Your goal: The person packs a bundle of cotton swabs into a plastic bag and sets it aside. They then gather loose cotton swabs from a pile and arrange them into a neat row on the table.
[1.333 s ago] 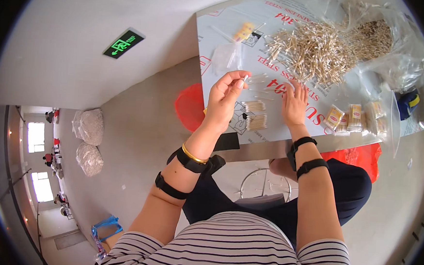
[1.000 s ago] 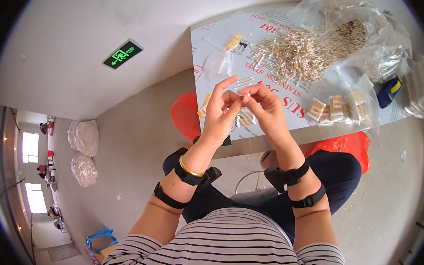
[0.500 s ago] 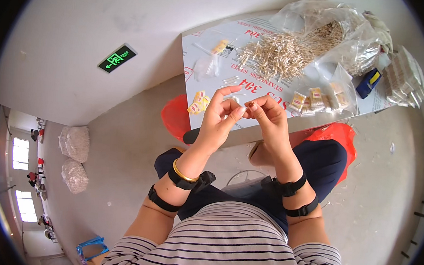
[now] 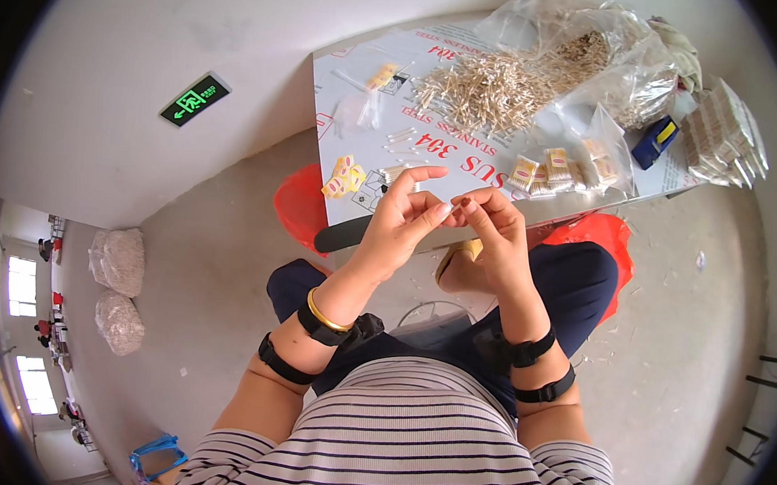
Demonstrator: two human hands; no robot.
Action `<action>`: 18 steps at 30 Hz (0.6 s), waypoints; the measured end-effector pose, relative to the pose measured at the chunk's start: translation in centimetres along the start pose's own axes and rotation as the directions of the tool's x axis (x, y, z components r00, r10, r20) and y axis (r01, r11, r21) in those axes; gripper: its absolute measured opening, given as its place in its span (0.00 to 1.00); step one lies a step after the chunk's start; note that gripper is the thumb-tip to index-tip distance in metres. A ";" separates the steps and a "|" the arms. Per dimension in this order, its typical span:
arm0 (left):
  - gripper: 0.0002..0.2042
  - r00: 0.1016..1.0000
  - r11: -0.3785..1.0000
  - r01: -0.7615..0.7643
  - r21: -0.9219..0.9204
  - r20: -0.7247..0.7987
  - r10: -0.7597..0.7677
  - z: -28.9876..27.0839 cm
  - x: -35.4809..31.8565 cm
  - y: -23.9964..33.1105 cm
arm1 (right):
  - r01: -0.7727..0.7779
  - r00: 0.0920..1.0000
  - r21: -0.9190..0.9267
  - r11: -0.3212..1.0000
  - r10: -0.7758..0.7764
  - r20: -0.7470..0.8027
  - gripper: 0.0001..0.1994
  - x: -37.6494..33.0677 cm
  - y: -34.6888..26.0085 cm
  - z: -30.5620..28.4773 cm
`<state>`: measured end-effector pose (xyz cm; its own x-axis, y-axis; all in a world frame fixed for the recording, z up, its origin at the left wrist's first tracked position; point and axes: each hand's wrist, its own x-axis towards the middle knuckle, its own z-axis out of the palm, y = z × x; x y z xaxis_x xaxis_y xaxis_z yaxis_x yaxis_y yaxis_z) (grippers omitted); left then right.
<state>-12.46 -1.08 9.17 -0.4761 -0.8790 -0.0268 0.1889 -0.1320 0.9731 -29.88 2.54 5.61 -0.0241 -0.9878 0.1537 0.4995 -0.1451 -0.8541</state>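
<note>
My left hand and my right hand meet in front of the table's near edge. Both are closed in a thumb-and-finger pinch, tips almost touching. Something small and pale seems to be between them, too tiny to name. Just beyond my left hand lies a small group of cotton swabs, partly covered by its fingers, with a few loose cotton swabs farther back. Yellow printed cards are left of it. Past my right hand sit small packs of cotton swabs, several beside a clear bag.
A big heap of cotton swabs spills from a large clear bag on the table. A blue tape dispenser and stacked packs stand at the right. Red plastic hangs by the table's left corner.
The whole scene has shifted slightly left in view as my head moved. Both hands keep their pinch close together, with the fingertips slightly lower against the table.
</note>
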 end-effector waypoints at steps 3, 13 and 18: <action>0.24 1.000 1.000 0.012 0.026 0.001 -0.012 0.3 -0.4 0.1 | -0.021 1.000 -0.003 1.000 0.021 0.000 0.06 -0.4 0.0 -0.5; 0.26 0.994 0.986 -0.107 0.124 0.040 0.103 0.5 -1.2 0.7 | -0.030 0.999 0.008 1.000 0.031 -0.037 0.06 -1.5 -0.9 -0.3; 0.27 0.993 0.983 -0.114 0.145 0.019 0.112 0.5 -1.4 0.7 | -0.031 0.999 -0.005 1.000 0.031 -0.037 0.06 -1.7 -1.2 -0.1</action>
<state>-12.14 0.30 9.98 -0.4680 -0.8794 0.0869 0.1149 0.0370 0.9927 -30.54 4.37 6.34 -0.0407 -0.9932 0.1091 0.4959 -0.1149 -0.8607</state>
